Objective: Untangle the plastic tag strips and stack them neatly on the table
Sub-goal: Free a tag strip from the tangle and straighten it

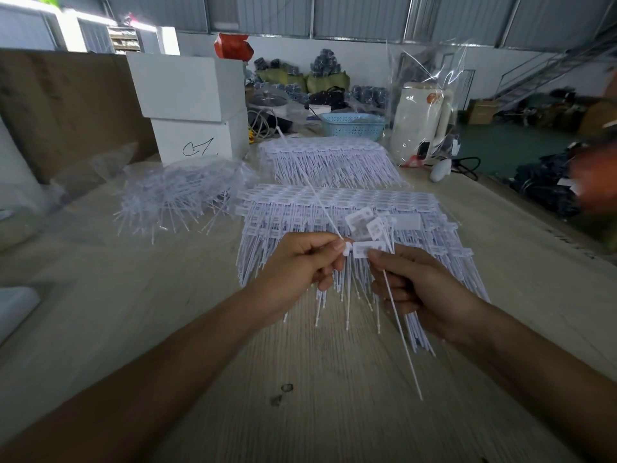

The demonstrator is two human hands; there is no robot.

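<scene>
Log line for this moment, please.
left hand: pinches tag strip | right hand: holds tags | neat stack: on table | tangled pile: waiting

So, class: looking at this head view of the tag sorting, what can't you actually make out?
- Print on the stacked tags: too small.
- Tangled strips: blurred inside their clear bag.
- How many strips the right hand holds: fingers hide them.
- Orange shape at right edge: motion-blurred, cut off.

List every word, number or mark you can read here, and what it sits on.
No legible word or number.
Lower white box: a black handwritten scrawl, not readable as letters.
White appliance under clear plastic: an orange label, too blurred to read.
Tag strips: printed panels, too small to read.
</scene>
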